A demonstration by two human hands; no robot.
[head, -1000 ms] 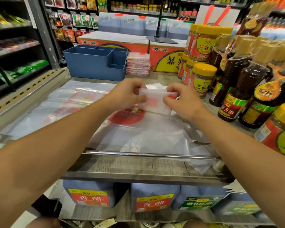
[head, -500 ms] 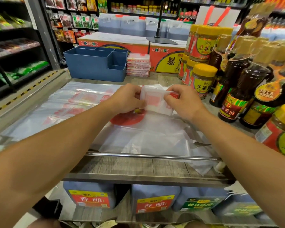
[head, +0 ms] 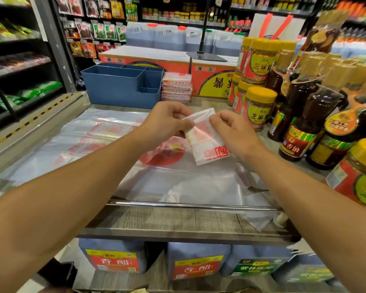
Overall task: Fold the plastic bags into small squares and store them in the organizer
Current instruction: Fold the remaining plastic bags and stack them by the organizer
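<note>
Your grey wood-grain shelf top [head: 178, 220] carries flat clear plastic bags with red print [head: 89, 140], spread over most of it. At its far edge stands the blue plastic compartmented organizer [head: 114, 89], and just beside that a stack of folded red-and-white bag squares [head: 176, 87]. Jars and dark bottles line your right. Your left hand [head: 167, 121] and right hand [head: 230, 130] are close together, both pinching the folded clear bag with red lettering [head: 207, 142], held tilted above the spread bags.

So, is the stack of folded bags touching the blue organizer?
Touching. The head view shows the stack of folded bags pressed against the right wall of the blue organizer, with no gap visible.
</note>
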